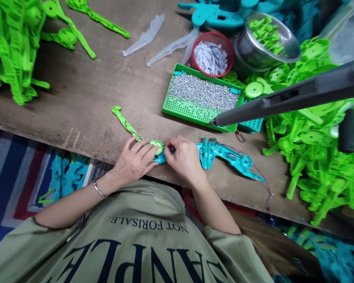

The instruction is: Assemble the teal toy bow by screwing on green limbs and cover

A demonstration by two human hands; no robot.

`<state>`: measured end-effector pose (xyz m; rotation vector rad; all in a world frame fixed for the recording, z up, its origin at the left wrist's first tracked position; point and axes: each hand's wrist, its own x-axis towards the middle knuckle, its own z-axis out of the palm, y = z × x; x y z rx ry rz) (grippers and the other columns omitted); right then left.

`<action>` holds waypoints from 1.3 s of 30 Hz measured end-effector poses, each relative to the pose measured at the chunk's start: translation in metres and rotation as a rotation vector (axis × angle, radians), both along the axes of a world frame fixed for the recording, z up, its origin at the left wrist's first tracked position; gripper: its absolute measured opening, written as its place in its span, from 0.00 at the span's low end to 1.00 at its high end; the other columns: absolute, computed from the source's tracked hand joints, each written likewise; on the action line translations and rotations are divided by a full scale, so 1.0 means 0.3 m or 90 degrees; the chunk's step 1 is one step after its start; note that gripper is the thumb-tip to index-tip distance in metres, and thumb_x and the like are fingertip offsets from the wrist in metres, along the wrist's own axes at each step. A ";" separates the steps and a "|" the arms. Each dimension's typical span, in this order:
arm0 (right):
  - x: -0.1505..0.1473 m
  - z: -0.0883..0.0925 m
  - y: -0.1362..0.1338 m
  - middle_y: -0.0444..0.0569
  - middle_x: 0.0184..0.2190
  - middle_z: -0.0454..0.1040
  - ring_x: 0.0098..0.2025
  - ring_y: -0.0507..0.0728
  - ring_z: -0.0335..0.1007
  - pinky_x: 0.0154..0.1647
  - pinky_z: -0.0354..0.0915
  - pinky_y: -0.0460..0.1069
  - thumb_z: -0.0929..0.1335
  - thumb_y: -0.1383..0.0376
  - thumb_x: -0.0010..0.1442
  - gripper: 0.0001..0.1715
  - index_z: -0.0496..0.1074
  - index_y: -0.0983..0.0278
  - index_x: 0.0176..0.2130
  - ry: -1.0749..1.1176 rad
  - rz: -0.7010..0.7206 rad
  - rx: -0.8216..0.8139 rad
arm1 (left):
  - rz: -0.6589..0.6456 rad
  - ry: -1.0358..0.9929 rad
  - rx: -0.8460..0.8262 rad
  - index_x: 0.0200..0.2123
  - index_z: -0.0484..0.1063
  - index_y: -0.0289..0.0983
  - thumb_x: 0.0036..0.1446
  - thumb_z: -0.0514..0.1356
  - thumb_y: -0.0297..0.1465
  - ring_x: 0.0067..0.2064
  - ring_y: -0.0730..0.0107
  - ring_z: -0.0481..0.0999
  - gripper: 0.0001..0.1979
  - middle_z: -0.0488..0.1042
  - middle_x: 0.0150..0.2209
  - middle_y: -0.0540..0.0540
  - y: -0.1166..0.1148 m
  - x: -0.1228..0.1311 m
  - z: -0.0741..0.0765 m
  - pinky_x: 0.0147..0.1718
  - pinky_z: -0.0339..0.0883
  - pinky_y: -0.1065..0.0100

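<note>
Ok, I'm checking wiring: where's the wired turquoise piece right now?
In the head view, the wired turquoise piece is at the near edge of the table, right of centre, partly hidden by the right hand, with the green tray beyond it.

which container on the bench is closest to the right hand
The green rectangular basket of silvery pieces; the teal container, red basket and metal bowl are farther away.

Below the fingers, upside down on the olive shirt: "NOT FORISALE"; farther from them, larger, "SANPLE".
</note>
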<state>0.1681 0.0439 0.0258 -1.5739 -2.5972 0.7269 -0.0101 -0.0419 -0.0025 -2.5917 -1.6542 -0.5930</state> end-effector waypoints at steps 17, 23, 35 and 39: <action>0.121 0.010 0.013 0.52 0.36 0.73 0.39 0.58 0.69 0.42 0.64 0.53 0.60 0.74 0.64 0.11 0.69 0.65 0.41 0.201 0.088 -0.074 | 0.079 0.080 -0.111 0.61 0.71 0.42 0.66 0.59 0.34 0.56 0.46 0.73 0.22 0.76 0.49 0.36 -0.004 0.112 0.050 0.58 0.64 0.40; 0.129 -0.007 0.028 0.53 0.36 0.72 0.41 0.59 0.68 0.44 0.64 0.53 0.60 0.73 0.65 0.10 0.69 0.64 0.39 0.184 0.117 -0.030 | 0.099 0.084 -0.128 0.60 0.73 0.41 0.65 0.59 0.33 0.55 0.45 0.73 0.20 0.75 0.50 0.35 -0.005 0.127 0.070 0.58 0.65 0.40; 0.132 -0.006 0.056 0.52 0.36 0.68 0.38 0.57 0.66 0.42 0.65 0.51 0.60 0.77 0.60 0.20 0.79 0.65 0.38 0.123 0.134 -0.027 | 0.104 0.064 -0.162 0.62 0.70 0.44 0.66 0.58 0.32 0.59 0.44 0.71 0.22 0.75 0.49 0.35 -0.011 0.127 0.068 0.59 0.63 0.38; 0.152 0.011 0.072 0.53 0.37 0.70 0.40 0.58 0.68 0.44 0.65 0.52 0.60 0.77 0.59 0.22 0.80 0.66 0.38 0.111 0.140 -0.036 | 0.096 0.069 -0.159 0.63 0.70 0.43 0.66 0.58 0.33 0.59 0.42 0.71 0.23 0.76 0.48 0.35 -0.015 0.123 0.064 0.58 0.64 0.38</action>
